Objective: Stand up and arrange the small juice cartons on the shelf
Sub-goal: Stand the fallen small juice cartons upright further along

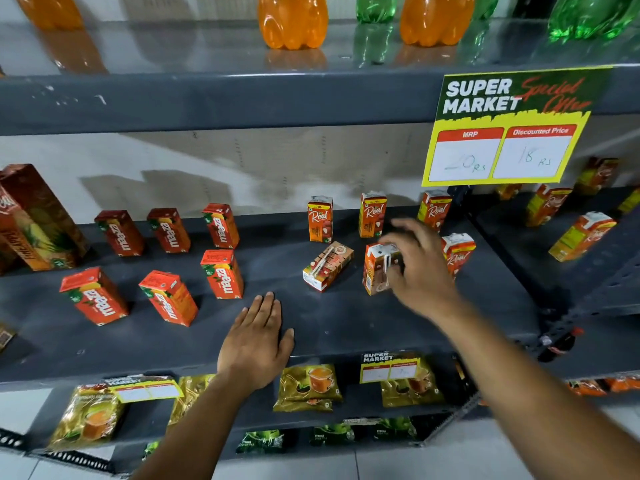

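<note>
On the dark grey shelf [346, 320], several red Maaza cartons [223, 273] stand upright at the left and middle. Orange Real cartons [320, 219] stand along the back at the right. One Real carton [327, 265] lies flat on its side. My right hand [417, 268] grips another Real carton [375, 268], which is upright with its back and straw facing me. One more Real carton [459, 251] stands just right of that hand. My left hand [258, 337] rests flat, fingers apart, on the shelf's front edge.
A tall pineapple juice box [34, 216] stands at far left. A yellow price sign [509, 129] hangs from the upper shelf, which holds orange and green bottles [292, 20]. Tea packets [308, 386] lie on the shelf below. More cartons [581, 235] sit on the neighbouring shelf at right.
</note>
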Tool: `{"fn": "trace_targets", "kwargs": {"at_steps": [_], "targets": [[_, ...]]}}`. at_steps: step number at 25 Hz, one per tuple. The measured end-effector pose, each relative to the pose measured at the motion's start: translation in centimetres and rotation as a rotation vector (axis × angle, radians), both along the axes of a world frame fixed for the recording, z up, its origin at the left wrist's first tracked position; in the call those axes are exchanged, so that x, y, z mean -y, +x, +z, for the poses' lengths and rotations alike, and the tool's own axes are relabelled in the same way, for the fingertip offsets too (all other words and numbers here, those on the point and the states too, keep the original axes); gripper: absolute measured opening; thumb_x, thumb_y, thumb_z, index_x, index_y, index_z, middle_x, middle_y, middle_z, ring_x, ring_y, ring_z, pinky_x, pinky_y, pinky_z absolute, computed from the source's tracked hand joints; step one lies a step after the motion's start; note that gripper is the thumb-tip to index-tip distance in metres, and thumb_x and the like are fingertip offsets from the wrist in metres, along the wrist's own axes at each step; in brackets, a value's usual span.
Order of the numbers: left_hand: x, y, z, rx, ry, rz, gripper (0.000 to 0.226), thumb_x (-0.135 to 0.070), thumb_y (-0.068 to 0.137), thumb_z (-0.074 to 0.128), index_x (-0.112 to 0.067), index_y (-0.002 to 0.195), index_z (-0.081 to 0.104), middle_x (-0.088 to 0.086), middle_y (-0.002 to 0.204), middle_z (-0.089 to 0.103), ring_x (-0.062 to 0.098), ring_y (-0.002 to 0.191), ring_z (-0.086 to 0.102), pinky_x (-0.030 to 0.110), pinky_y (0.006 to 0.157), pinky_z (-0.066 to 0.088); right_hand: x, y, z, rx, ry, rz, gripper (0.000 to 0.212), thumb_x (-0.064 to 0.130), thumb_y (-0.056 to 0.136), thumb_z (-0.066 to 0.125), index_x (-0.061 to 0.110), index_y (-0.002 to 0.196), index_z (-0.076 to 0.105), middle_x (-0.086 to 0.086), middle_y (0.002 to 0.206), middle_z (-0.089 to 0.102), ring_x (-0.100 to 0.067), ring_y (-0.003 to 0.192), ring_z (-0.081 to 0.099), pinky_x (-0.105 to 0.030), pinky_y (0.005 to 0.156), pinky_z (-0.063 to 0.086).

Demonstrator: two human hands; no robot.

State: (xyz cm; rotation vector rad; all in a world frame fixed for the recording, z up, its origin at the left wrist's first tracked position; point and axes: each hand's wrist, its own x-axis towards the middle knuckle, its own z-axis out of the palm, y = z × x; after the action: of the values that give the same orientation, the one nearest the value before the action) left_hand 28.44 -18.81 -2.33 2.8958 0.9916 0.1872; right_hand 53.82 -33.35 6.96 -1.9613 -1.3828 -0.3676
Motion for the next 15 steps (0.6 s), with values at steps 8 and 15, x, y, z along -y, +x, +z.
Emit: {"fn": "trace_targets", "kwargs": {"at_steps": [8, 15], "targets": [[0.1, -0.1, 0.4, -0.003, -0.004, -0.001, 0.067, -0.050, 0.097, 0.018, -0.010, 0.151, 0.013, 0.007, 0.162, 0.006, 0.020, 0.148, 0.001, 0.033, 0.117, 0.000, -3.0, 3.0, 6.4, 0.499, -0.946, 0.346, 0.036, 0.041, 0.094, 0.043, 0.034, 0.126, 0.055, -0.003, 0.127, 0.056, -0.019, 0.116, 0.042, -0.034, 0.091, 0.036], [0.0, -0.1, 0.2, -0.001, -0.020, -0.003, 0.069, -0.052, 0.096, 0.016, -0.010, 0.151, 0.012, 0.007, 0.162, 0.007, 0.020, 0.148, 0.001, 0.033, 0.116, -0.002, -5.0, 3.7, 6.4, 0.268, -0.937, 0.087, 0.034, 0.042, 0.096, 0.049, 0.012, 0.094, 0.065, -0.010, 0.090, 0.065, -0.021, 0.074, 0.058, -0.035, 0.066, 0.049]]}}
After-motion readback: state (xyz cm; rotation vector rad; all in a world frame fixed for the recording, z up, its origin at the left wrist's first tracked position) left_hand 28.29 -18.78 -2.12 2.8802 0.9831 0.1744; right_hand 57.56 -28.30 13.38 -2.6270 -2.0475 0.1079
